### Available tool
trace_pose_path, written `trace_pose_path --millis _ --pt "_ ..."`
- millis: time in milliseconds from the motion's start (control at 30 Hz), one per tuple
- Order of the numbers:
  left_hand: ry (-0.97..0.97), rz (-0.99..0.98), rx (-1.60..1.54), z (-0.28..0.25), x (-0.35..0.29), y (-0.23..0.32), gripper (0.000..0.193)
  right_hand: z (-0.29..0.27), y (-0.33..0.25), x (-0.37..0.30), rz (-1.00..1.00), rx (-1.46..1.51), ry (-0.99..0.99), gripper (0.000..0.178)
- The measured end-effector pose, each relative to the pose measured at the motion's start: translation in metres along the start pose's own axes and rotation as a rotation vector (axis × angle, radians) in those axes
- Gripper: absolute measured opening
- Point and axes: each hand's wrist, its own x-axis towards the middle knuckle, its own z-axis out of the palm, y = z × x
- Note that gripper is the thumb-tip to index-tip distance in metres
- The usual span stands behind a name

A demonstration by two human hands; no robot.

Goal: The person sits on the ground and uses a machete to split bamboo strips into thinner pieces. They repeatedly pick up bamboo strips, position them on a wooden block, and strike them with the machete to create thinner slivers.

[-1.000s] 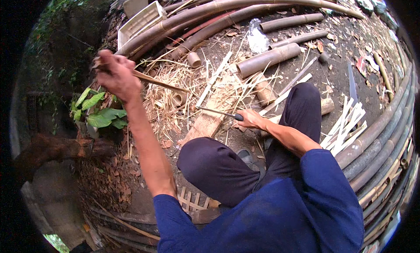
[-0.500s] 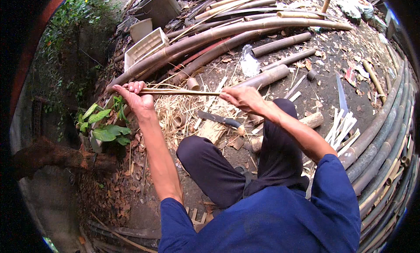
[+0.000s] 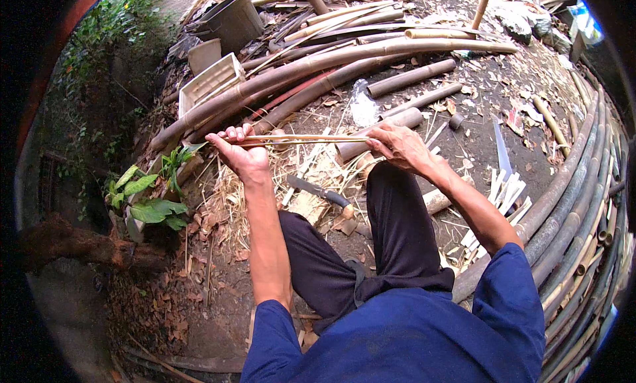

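Note:
Thin bamboo strips [image 3: 308, 139] stretch level between my two hands, above my knees. At their left end my left hand [image 3: 244, 154] is turned palm up, thumb pointing outward and fingers curled over the strips. My right hand [image 3: 403, 144] pinches the other end, its back facing up. Below the strips a big knife [image 3: 310, 187] with a dark blade and a wood-tipped handle lies on the ground among pale shavings [image 3: 248, 178]. A light piece of split wood [image 3: 308, 207] rests beside the knife.
Long brown bamboo poles [image 3: 291, 72] lie across the far side, near a white crate [image 3: 211, 85] and a grey bucket [image 3: 232, 22]. A saw blade [image 3: 501, 148] stands by pale split sticks [image 3: 509, 194]. Stacked poles [image 3: 563, 211] curve along the right; a leafy plant [image 3: 151, 207] grows left.
Both hands have shifted right in the picture with the strips between them, while the view has moved slightly. The right hand's fingers now look more spread over the strip ends.

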Motion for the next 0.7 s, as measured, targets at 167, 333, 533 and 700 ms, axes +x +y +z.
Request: trace_pose_path --millis 167,333,533,700 --pt "-0.032 0.194 0.187 0.003 -0.013 0.006 0.037 0.007 -0.016 -0.005 -0.021 -0.160 0.103 0.030" --pt "0.059 0.228 0.104 0.001 -0.012 0.009 0.026 0.024 -0.018 -0.007 -0.068 -0.198 0.276 0.036" --pt "0.081 0.131 0.123 -0.015 -0.017 0.012 0.028 0.035 -0.018 -0.011 0.005 -0.188 0.191 0.041" --pt "0.039 0.081 0.030 -0.027 -0.022 0.000 0.034 0.028 0.007 -0.009 -0.129 -0.107 0.239 0.040"
